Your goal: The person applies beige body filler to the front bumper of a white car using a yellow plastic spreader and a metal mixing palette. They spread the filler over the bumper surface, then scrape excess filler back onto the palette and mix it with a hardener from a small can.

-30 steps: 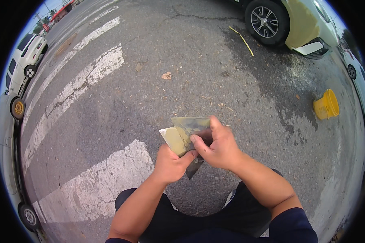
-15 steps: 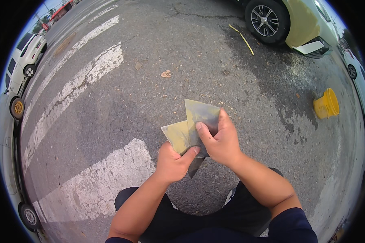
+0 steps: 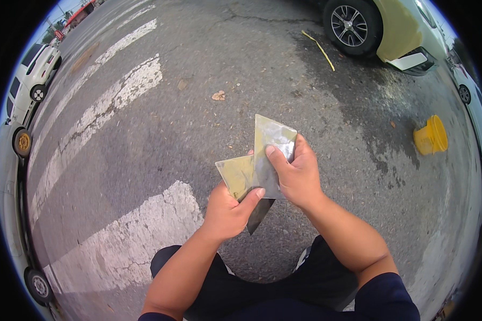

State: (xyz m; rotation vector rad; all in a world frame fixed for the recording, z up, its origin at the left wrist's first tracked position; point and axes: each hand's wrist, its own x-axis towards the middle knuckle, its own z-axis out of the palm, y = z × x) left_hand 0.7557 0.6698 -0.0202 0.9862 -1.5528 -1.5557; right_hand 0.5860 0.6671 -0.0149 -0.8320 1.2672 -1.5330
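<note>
My right hand (image 3: 301, 175) is closed on a flat putty spreader (image 3: 261, 143), thumb on its upper face. This thin plate is grey with pale yellow smears, and its pointed corner tilts away from me. My left hand (image 3: 226, 213) grips a second putty spreader (image 3: 235, 174), more yellow, with the thumb pressed at the overlap of the two. The right spreader lies across the left one, touching it and hiding part of it. A dark pointed end (image 3: 259, 216) sticks out below the overlap; which plate it belongs to I cannot tell.
Rough asphalt with white painted stripes (image 3: 139, 235) spreads around my dark-clothed knees. A yellow bucket (image 3: 429, 136) stands at the right. Beyond it is a car (image 3: 404, 29) with yellowish patches on its body, above wet ground. A yellow strip (image 3: 318, 51) lies near its wheel. Vehicles line the left.
My right hand has slid its spreader up and slightly right across the left one, and its face now catches the light. My left hand has barely moved.
</note>
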